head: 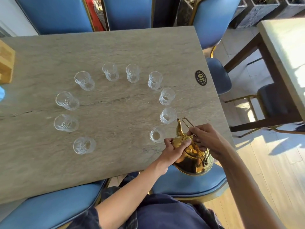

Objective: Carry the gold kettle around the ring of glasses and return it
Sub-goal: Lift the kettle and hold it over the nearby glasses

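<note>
The gold kettle (194,160) hangs over the table's near right corner, tilted so its spout (178,125) reaches toward a clear glass (168,115). My right hand (208,139) grips the thin wire handle above the kettle. My left hand (175,148) presses on the lid with the thumb across the top. Several clear glasses stand in a ring on the stone table (115,47), the nearest one (156,134) just left of the kettle. The ring is open toward me.
Blue chairs (189,182) surround the table on every side. A black oval number plate (201,77) sits near the right edge. A wooden box (5,62) stands at the far left. Another table (287,52) is to the right across a wooden floor.
</note>
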Motion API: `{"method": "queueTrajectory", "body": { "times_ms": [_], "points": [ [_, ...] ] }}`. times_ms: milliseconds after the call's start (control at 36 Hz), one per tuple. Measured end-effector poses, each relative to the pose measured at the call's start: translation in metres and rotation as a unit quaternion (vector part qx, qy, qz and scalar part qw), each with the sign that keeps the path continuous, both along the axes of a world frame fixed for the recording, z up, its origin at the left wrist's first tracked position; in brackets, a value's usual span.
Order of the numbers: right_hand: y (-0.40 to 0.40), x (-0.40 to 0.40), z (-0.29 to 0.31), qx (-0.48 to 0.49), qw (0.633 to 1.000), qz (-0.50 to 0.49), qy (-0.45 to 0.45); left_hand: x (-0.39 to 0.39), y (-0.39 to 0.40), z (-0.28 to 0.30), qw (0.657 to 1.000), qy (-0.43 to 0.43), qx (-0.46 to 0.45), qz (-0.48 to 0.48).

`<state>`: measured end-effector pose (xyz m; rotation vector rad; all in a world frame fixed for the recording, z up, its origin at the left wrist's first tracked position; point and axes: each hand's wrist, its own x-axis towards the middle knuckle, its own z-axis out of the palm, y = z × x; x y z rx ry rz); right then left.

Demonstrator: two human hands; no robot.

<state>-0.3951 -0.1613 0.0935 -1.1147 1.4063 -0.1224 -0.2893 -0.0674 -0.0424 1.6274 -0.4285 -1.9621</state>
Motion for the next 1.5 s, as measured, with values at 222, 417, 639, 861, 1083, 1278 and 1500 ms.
{"method": "queueTrajectory", "body": {
  "times_ms": [222,417,639,861,1083,1278,1500],
  "points": [
    [0.0,-0.002,0.0,-0.004,1.0,-0.002,0.012,-0.004,0.001,0.0,1.0,-0.002,-0.009,0.013],
    [0.0,-0.002,0.002,-0.001,1.0,0.002,0.015,-0.006,0.001,0.0,1.0,0.007,-0.008,0.015],
    [0.001,-0.002,0.004,-0.003,1.0,0.008,0.017,-0.006,0.003,0.003,1.0,-0.006,-0.013,0.016],
    [0.003,0.001,0.006,-0.002,1.0,0.009,0.024,-0.004,0.005,0.006,1.0,-0.003,-0.012,0.016],
    [0.004,0.003,0.01,0.0,1.0,-0.001,0.027,-0.003,0.004,0.01,1.0,-0.007,-0.008,0.01],
    [0.004,0.001,0.012,-0.004,1.0,0.001,0.025,-0.003,0.003,0.014,1.0,-0.005,-0.011,-0.001],
    [0.004,0.001,0.014,-0.008,1.0,-0.001,0.023,-0.005,0.002,0.014,1.0,-0.008,-0.011,0.0]
  ]
}}
